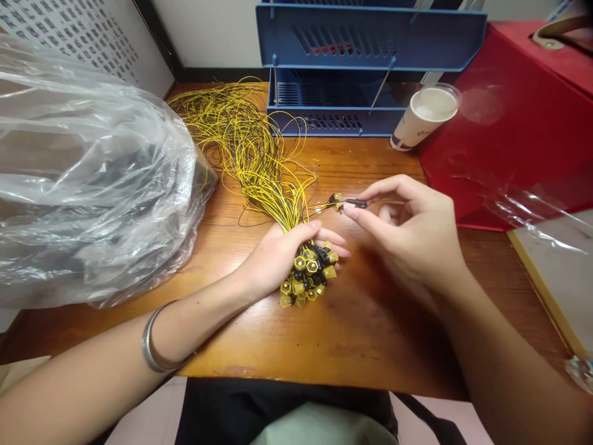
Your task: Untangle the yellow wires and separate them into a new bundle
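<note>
A plastic bag (134, 204), something dark inside, crowds the left of the wire bundle (273, 194) on this table (361, 340). Behind the bundle I see a blue rack (370, 40) and, rightward, a paper cup (419, 123), pale inside. The left hand (280, 253) clasps the bundle; the right hand's (417, 222) fingers pinch a connector (357, 203) just beside it.

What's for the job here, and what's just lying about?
Apparently in use:
wire bundle, yellow caps (left hand)
small black piece (right hand)

Probably lying about:
paper cup, blue file rack, red box or bag, clear plastic bag (contents unclear)
</note>
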Demonstrator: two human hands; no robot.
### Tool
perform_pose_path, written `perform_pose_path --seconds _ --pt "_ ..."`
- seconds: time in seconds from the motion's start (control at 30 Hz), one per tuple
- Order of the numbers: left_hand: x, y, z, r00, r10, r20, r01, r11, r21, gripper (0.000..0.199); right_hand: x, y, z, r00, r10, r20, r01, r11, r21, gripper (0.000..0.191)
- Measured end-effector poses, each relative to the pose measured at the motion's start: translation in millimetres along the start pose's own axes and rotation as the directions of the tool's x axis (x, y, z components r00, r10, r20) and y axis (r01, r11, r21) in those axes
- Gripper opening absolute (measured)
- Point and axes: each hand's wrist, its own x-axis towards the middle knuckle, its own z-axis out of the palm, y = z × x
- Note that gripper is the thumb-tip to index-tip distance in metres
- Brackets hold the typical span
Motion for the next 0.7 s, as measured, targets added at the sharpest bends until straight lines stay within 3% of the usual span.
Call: perform_pose_path --seconds 0.07,0.23,0.37,0.5,0.53,0.6,0.67,0.7 --pt "-0.3 -0.1 0.3 1.0 0.02 0.004 -0.02 1.0 -0.016 0.036 -6.3 -8.7 5.5 0.999 -0.031 -0.008 0.032 0.997 0.071 0.016" --pt "-0.7 -0.7 -0.6 0.993 0.12 -0.014 -0.12 0.993 -0.017 0.033 -14.2 -16.9 10.5 0.966 -0.223 0.132 0.202 0.967 0.156 0.008" --pt "-0.4 -1.1 -2.3 0.98 0.195 -0.028 -0.193 0.979 0.066 0.033 -12.0 -18.9 6.0 0.886 -0.389 0.253 0.33 0.911 0.248 0.017" --pt "0.0 -1.1 -3.0 0.969 0.23 -0.092 -0.216 0.966 0.14 0.027 -7.2 -18.2 -1.5 0.799 -0.439 0.412 0.285 0.879 0.383 0.019" --pt "0.1 -0.9 -2.9 0.974 0.21 -0.082 -0.198 0.971 0.131 0.025 -5.6 -15.8 -2.7 0.805 -0.423 0.416 0.251 0.878 0.408 0.019" --pt "-0.1 -0.3 -2.4 0.991 0.129 -0.033 -0.127 0.989 0.078 0.025 -1.9 -6.9 -2.5 0.884 -0.323 0.338 0.196 0.912 0.36 0.018" --pt "-0.4 0.3 -1.9 0.998 0.062 0.013 -0.062 0.998 0.013 0.03 2.0 6.6 0.9 0.961 -0.207 0.184 0.179 0.971 0.159 0.02" --pt "-0.5 0.4 -1.8 0.999 0.046 0.019 -0.046 0.999 -0.011 0.031 3.8 14.0 3.4 0.975 -0.18 0.128 0.179 0.984 0.019 0.021"
